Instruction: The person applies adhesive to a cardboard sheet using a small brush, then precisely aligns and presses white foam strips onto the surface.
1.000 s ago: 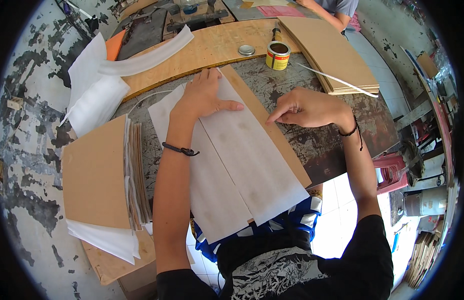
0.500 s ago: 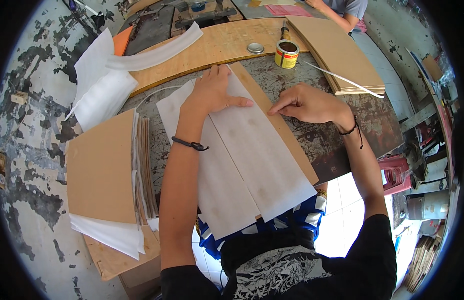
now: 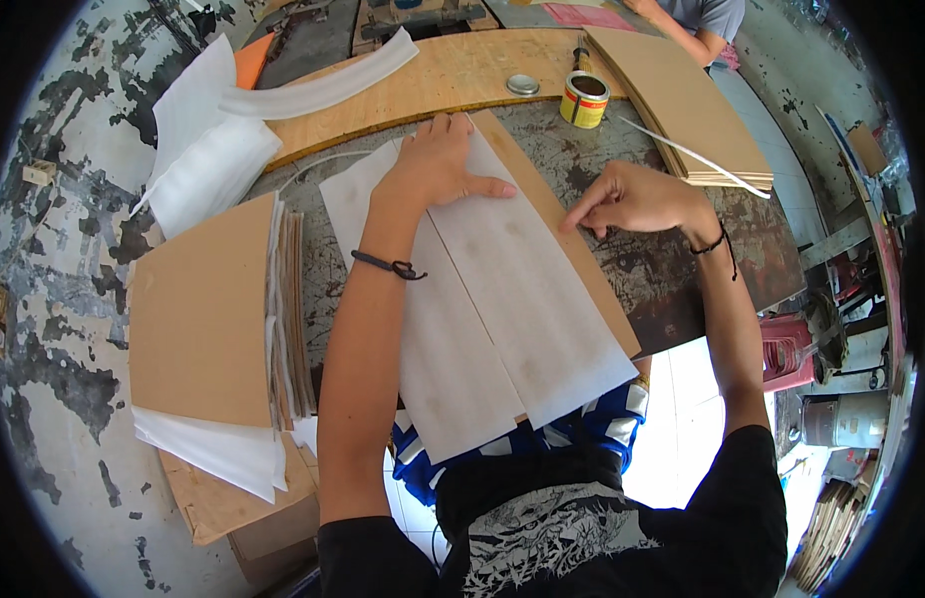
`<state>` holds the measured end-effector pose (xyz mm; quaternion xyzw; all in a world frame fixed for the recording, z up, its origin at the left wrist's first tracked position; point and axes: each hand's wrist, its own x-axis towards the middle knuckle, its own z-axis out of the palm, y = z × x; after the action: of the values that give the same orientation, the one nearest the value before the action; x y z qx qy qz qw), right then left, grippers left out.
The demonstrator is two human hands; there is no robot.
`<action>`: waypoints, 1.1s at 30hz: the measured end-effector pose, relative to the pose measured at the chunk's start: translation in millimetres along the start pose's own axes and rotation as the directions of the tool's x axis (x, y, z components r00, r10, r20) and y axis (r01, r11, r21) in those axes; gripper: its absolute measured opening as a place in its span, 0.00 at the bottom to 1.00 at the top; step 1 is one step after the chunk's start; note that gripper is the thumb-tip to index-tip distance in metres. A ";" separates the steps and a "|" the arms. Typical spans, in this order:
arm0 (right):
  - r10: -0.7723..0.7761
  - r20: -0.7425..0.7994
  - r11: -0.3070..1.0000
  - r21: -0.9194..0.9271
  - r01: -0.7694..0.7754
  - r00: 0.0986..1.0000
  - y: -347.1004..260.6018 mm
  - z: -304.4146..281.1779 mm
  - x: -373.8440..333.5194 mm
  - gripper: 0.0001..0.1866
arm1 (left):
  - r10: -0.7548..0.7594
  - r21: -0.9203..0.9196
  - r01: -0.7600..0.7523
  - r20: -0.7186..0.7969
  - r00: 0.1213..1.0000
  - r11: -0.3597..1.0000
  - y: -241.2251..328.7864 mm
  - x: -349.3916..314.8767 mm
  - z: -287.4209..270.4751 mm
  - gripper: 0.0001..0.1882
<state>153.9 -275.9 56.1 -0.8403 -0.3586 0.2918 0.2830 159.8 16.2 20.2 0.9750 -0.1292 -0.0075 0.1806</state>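
My left hand lies with fingers spread on the upper part of a white foam sheet, pressing it. The sheet is in two panels with a narrow seam between them and covers most of a brown board, whose right margin shows as a bare strip. At that strip is my right hand, index finger stretched down to the board and the other fingers curled; nothing shows in it. The board rests on a worn dark table, its near end over my lap.
A stack of brown boards with foam stands at left, below loose white foam. Beyond are an open yellow can, its lid, a brush, more boards and a white strip. Another person's arm is at far right.
My right index finger has slid a little way toward me along the board's bare strip. My left hand stays on the foam. The whole view has shifted slightly.
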 end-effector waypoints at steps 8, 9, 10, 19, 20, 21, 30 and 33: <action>-0.006 -0.050 1.000 0.029 0.007 0.999 5.9 5.2 3.2 0.17 | -0.017 0.006 0.017 0.000 1.000 1.000 3.9 1.4 0.3 0.66; -0.002 -0.056 0.999 0.033 0.003 0.998 6.1 5.8 3.0 0.17 | -0.020 0.016 0.020 0.013 1.000 1.000 5.0 1.0 -0.1 0.66; -0.001 -0.061 0.999 0.036 0.003 0.998 5.2 5.5 3.4 0.17 | -0.027 0.027 0.026 0.024 0.999 0.999 5.2 0.3 -1.0 0.67; -0.255 -0.634 0.963 -0.099 0.250 0.730 32.6 -38.4 14.6 0.17 | 0.026 0.014 -0.026 -0.006 1.000 1.000 2.6 2.7 0.4 0.71; -0.260 -0.647 0.963 -0.117 0.244 0.717 42.0 -54.2 20.7 0.17 | 0.047 0.020 -0.047 -0.020 0.999 0.999 4.7 4.6 -0.2 0.71; -0.295 -0.723 0.955 -0.230 0.185 0.625 55.1 -66.7 27.3 0.15 | 0.037 0.001 -0.037 -0.001 0.999 0.999 4.5 6.6 2.2 0.70; -0.322 -0.748 0.812 -0.533 -0.237 0.581 74.8 -41.5 48.4 0.30 | 0.009 0.036 -0.009 0.000 1.000 0.999 6.1 -3.3 -1.2 0.62; -0.283 -0.771 0.861 -0.466 -0.202 0.571 70.0 -47.4 46.5 0.34 | 0.000 -0.007 0.000 0.014 1.000 1.000 4.8 -1.9 0.0 0.63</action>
<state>244.0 -293.5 26.5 -0.9122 -0.2692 -0.2422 0.1919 156.8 12.3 21.8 0.9743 -0.1305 -0.0150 0.1832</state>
